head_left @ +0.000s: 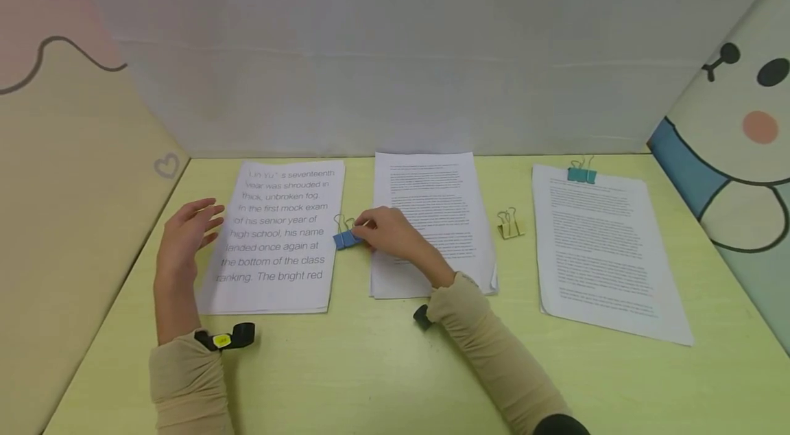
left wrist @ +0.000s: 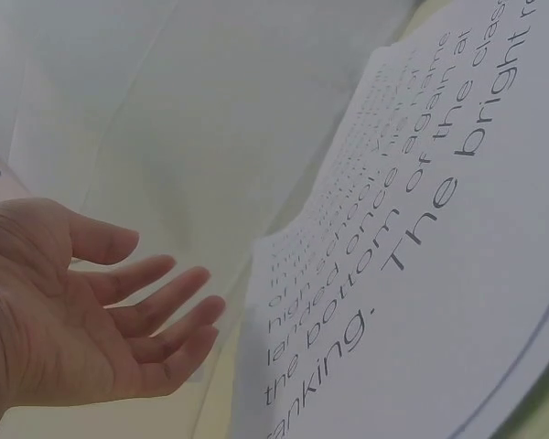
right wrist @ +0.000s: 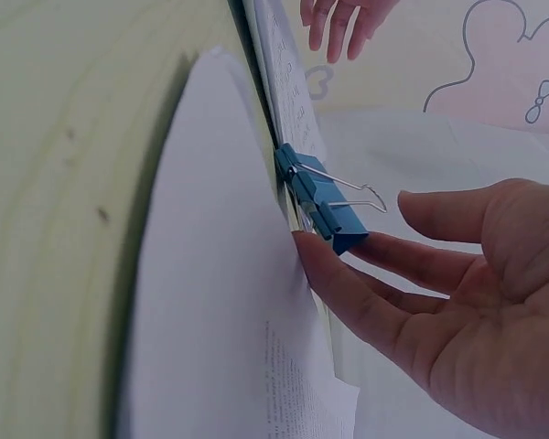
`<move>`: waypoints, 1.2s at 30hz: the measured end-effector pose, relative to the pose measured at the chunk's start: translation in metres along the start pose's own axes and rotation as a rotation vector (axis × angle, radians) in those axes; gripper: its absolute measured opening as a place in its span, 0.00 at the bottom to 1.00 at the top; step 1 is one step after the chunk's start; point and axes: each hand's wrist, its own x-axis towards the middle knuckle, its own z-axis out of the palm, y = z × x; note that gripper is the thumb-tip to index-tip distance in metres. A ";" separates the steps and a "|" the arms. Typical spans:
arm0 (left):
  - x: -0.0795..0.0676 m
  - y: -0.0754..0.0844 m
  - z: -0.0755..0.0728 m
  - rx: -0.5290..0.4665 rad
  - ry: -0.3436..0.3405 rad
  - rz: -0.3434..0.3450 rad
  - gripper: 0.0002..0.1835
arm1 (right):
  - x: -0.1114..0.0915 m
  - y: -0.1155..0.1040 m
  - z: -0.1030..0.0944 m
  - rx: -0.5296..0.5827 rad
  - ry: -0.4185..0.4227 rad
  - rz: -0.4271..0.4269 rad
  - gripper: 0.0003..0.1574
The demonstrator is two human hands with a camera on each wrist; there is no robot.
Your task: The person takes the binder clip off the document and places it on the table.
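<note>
A blue binder clip (head_left: 347, 239) with wire handles raised lies between the left paper stack (head_left: 278, 284) and the middle paper stack (head_left: 426, 174). My right hand (head_left: 390, 232) reaches over the middle stack's left edge, fingertips right at the clip's right end. From the right wrist, the thumb (right wrist: 439, 215) stands apart from the blue clip (right wrist: 325, 197), while the index finger (right wrist: 348, 288) reaches its near end and another finger passes behind it. My left hand (head_left: 182, 236) hovers at the left stack's left edge, fingers loosely bent and holding nothing.
A yellow binder clip (head_left: 511, 224) sits between the middle stack and the right paper stack (head_left: 605, 270). A teal binder clip (head_left: 581, 175) is on the right stack's top edge. White sheeting (head_left: 395, 99) rises behind the table, and patterned panels flank both sides.
</note>
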 end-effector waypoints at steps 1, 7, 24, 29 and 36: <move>-0.001 0.000 0.000 0.002 -0.003 0.005 0.30 | 0.000 0.000 0.000 -0.001 0.001 -0.004 0.17; 0.001 -0.002 0.000 0.035 -0.048 0.024 0.32 | -0.001 0.000 -0.001 -0.021 0.018 -0.023 0.15; -0.001 0.001 0.011 0.096 -0.131 0.082 0.35 | -0.002 0.005 -0.011 -0.009 0.062 -0.047 0.18; -0.012 0.013 0.020 0.111 -0.125 0.162 0.33 | -0.018 0.017 -0.043 0.142 0.173 -0.048 0.20; -0.030 0.042 0.053 0.119 -0.205 0.294 0.29 | -0.058 0.052 -0.106 0.181 0.342 0.040 0.22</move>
